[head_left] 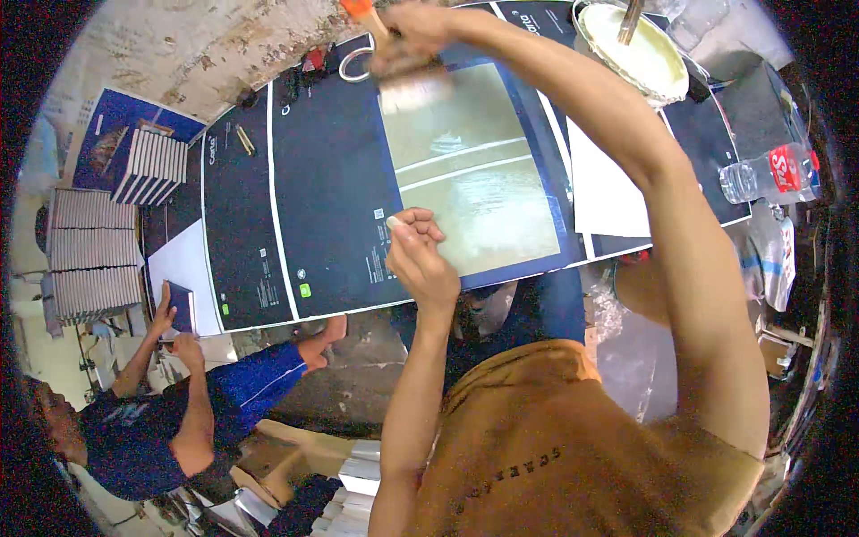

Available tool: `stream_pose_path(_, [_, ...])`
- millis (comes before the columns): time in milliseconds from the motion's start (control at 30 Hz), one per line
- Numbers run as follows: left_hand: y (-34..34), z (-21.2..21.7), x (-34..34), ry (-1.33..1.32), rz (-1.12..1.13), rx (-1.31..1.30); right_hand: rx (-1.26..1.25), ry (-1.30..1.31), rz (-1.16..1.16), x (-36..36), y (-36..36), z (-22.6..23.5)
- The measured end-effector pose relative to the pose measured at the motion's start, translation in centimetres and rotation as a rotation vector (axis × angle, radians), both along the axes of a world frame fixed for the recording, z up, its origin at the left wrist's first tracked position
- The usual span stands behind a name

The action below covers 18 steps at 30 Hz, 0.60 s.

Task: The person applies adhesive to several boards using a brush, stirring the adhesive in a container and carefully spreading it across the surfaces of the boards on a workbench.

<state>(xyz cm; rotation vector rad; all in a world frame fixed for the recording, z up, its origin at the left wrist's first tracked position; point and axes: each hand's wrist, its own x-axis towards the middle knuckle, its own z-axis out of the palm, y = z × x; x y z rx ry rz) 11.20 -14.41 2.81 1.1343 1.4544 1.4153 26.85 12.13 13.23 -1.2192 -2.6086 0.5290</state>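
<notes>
Up top, the right hand grips a wide brush on a wet sheet. Meanwhile the left hand pinches the sheet's near edge with closed fingers.

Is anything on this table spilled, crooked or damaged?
Nothing looks spilled. The wet patch on the dark sheet is where the right hand sweeps a brush. One clear bottle lies on its side near the table's right edge.

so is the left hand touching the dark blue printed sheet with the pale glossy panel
Touching. The head view shows the left hand with curled fingers pressed onto the dark blue printed sheet at the pale panel's near corner.
</notes>
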Motion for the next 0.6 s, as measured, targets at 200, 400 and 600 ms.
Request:
stream_pose_path(200, [0.2, -0.2, 0.1, 0.025, 0.010, 0.041, -0.191, 0.314, 0.350, -0.7, 2.8, -1.6])
stream_pose_path(400, [0.0, 0.1, -0.1, 0.034, -0.003, 0.059, 0.296, 0.119, -0.249, 0.8, 2.4, -4.0])
stream_pose_path(600, [0.1, 0.3, -0.2, 0.031, -0.002, 0.027, 0.200, 0.127, -0.076, 6.3, -2.1, -2.5])
